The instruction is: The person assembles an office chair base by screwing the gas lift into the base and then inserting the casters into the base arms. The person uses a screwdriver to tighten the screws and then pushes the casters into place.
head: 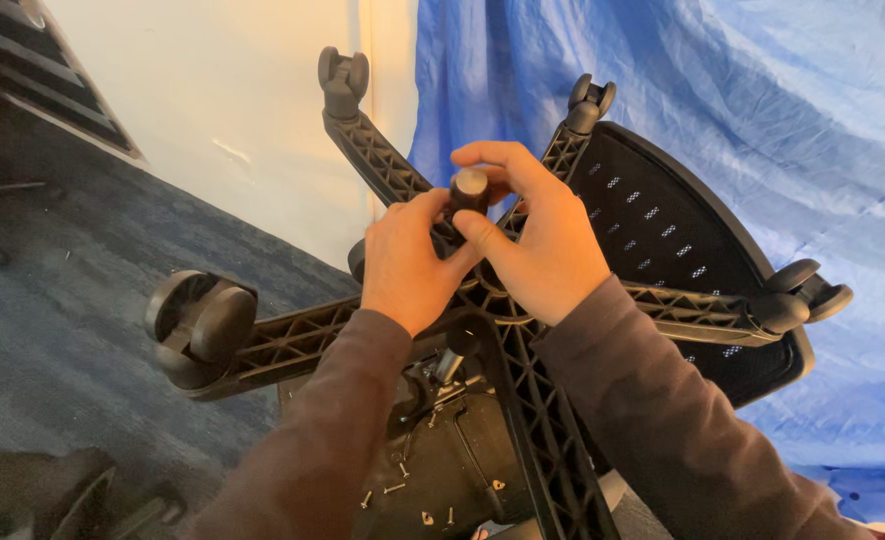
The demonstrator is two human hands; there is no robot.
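My two hands, close together

My left hand (402, 262) and right hand (537, 240) meet at centre, fingers curled inward, thumbs nearly touching, both forearms sleeved.

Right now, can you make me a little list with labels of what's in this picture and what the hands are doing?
Main thing: black star-shaped chair base, turned wheels-up
Middle post: black cylinder end at the hub
Left hand: gripping the hub beside the post
Right hand: fingers wrapped around the post
Wheels: big caster at left, two at top, one at right
Behind: mesh seat back, blue cloth, white wall
Below: loose screws on the dark seat underside
Floor: blue-grey carpet
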